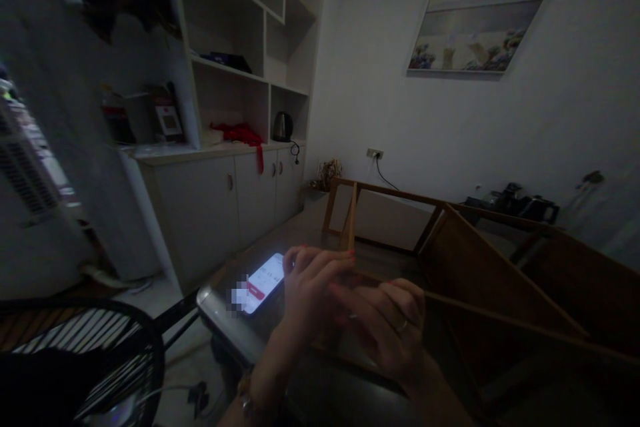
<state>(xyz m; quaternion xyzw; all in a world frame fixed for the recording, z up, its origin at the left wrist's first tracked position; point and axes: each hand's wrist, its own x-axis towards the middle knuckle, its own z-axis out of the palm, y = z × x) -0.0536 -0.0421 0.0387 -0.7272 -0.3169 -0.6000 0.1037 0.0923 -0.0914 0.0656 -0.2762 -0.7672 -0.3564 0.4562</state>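
One lit phone (268, 279) lies just beside the left grip (316, 275).

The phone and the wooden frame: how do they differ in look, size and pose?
The phone has a lit screen; the wooden frame is dark brown. The phone is much smaller than the frame. The phone lies flat; the frame has parts standing up. Both are near the left hand.

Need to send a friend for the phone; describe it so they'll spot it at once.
Find the white cabinet, then the table to its right. By the table's rounded corner, beside the left hand, lies the phone. Its glowing screen with a red button sets it apart from the brown wood frame.
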